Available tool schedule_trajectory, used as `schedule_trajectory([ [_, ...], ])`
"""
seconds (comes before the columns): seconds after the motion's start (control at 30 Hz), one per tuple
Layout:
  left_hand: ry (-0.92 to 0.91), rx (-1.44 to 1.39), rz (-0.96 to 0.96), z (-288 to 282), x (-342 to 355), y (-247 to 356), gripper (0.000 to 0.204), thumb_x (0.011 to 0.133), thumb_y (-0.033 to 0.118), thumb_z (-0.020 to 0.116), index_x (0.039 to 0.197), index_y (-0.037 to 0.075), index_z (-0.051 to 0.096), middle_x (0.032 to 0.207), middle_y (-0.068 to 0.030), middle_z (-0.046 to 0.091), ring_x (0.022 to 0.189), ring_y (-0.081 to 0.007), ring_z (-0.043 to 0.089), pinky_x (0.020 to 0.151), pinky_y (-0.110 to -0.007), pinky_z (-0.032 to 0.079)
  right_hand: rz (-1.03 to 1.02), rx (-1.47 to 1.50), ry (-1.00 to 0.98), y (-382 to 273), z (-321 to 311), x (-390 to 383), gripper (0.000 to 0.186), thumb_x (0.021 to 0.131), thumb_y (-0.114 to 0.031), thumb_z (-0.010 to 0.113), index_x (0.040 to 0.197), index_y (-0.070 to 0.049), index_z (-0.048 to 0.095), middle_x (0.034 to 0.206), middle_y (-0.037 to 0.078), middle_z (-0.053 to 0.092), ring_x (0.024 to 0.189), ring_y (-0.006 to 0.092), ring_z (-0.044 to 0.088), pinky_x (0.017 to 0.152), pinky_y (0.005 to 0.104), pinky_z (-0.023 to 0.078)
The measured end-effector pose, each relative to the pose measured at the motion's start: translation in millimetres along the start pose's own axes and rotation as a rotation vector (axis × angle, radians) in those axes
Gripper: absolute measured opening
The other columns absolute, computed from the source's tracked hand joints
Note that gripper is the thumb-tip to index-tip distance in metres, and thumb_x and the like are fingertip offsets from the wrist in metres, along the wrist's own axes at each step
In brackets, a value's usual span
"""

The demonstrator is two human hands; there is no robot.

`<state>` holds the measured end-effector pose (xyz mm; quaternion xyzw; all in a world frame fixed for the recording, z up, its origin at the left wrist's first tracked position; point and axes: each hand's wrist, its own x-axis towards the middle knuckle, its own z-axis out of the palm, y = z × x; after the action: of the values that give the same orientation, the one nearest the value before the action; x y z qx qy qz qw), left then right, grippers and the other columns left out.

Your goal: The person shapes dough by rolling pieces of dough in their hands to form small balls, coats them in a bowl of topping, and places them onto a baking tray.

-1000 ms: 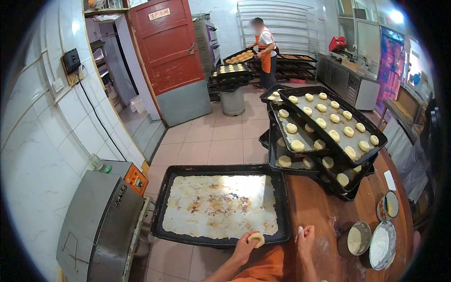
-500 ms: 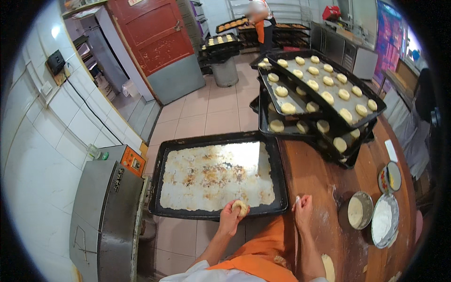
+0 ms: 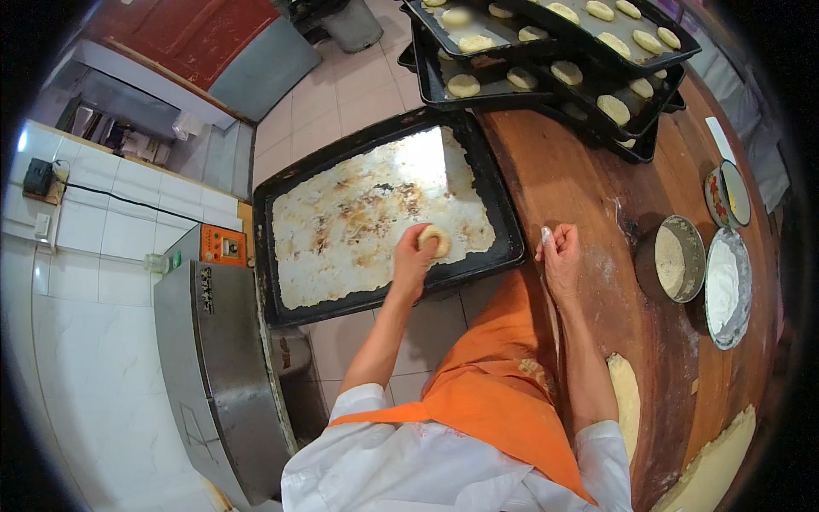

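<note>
My left hand point(image 3: 414, 252) grips a round, pale dough piece point(image 3: 435, 241) over the lower right part of a large black-rimmed baking tray point(image 3: 277, 277), whose pale inner surface is stained brown. My right hand point(image 3: 559, 254) is just outside the tray's right rim, by the wooden table's edge, with fingers curled and white on a fingertip; what it holds, if anything, is hidden. Near my right forearm, a long strip of pale dough point(image 3: 624, 401) lies on the table point(image 3: 580, 188), and a larger sheet point(image 3: 708, 461) is at the lower right.
Stacked black trays of dough rounds point(image 3: 614, 109) stand at upper right. Two metal bowls point(image 3: 670, 260) point(image 3: 723, 286), an enamel container point(image 3: 725, 192) and a white scraper point(image 3: 718, 136) are on the right. A steel machine point(image 3: 205, 358) stands left; a red door point(image 3: 162, 34) and bin point(image 3: 350, 26) are behind.
The view has tipped further down, leaving the co-worker out of sight. My left hand has moved the dough piece inward over the tray. My right hand stays curled beside it.
</note>
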<state>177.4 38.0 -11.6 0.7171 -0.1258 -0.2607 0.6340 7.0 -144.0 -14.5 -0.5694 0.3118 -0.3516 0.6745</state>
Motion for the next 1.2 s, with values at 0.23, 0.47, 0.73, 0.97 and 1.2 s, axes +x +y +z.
schedule_trajectory([
  [0.23, -0.160, 0.550, 0.313, 59.0, 42.6, -49.0, 0.028, 0.077, 0.010, 0.057, 0.104, 0.002, 0.055, 0.095, -0.0134, 0.059, 0.084, -0.0238, 0.058, 0.074, -0.031, 0.046, 0.006, -0.025, 0.016, -0.6, 2.2, -0.4, 0.016, 0.088, -0.007, 0.050, 0.081, -0.006, 0.036, 0.062, 0.001, 0.045, 0.052, 0.0068, 0.046, 0.046, 0.0193, 0.040],
  [0.47, -0.150, 0.902, 0.514, 62.0, 35.0, -23.8, 0.029, 0.076, 0.012, 0.060, 0.103, 0.004, 0.056, 0.095, -0.0158, 0.056, 0.092, -0.0331, 0.053, 0.081, -0.038, 0.042, 0.036, 0.044, 0.016, 2.8, 2.0, 2.9, 0.016, 0.088, -0.007, 0.050, 0.082, -0.007, 0.035, 0.061, 0.001, 0.044, 0.051, 0.0073, 0.045, 0.045, 0.0197, 0.038],
  [0.73, -0.185, 0.827, 0.797, 67.4, 42.3, -32.9, 0.026, 0.075, 0.006, 0.057, 0.100, 0.000, 0.055, 0.095, -0.0180, 0.055, 0.090, -0.0340, 0.051, 0.081, -0.042, 0.040, 0.040, 0.094, 0.009, 4.7, -8.1, -1.6, 0.013, 0.086, -0.013, 0.052, 0.088, -0.007, 0.042, 0.073, 0.003, 0.051, 0.062, 0.0083, 0.049, 0.055, 0.0223, 0.041],
  [0.97, -0.477, 0.527, 0.746, 146.9, -86.9, 16.8, 0.023, 0.081, -0.001, 0.051, 0.103, 0.000, 0.054, 0.103, -0.0162, 0.056, 0.097, -0.0315, 0.052, 0.084, -0.036, 0.042, 0.064, -0.624, 0.033, -76.0, -118.7, -157.9, 0.032, 0.081, -0.022, 0.061, 0.104, -0.003, 0.048, 0.099, 0.011, 0.054, 0.094, 0.0218, 0.053, 0.081, 0.0343, 0.042],
  [1.2, -1.089, 0.580, 0.941, 230.6, -186.8, -27.8, 0.047, 0.082, 0.001, 0.045, 0.126, -0.008, 0.032, 0.125, -0.0229, 0.040, 0.118, -0.0348, 0.038, 0.101, -0.042, 0.027, 0.005, -1.333, 0.136, -85.5, -184.0, -219.6, 0.063, 0.065, -0.020, 0.071, 0.119, 0.000, 0.043, 0.115, 0.015, 0.047, 0.111, 0.0311, 0.041, 0.093, 0.0407, 0.031],
])
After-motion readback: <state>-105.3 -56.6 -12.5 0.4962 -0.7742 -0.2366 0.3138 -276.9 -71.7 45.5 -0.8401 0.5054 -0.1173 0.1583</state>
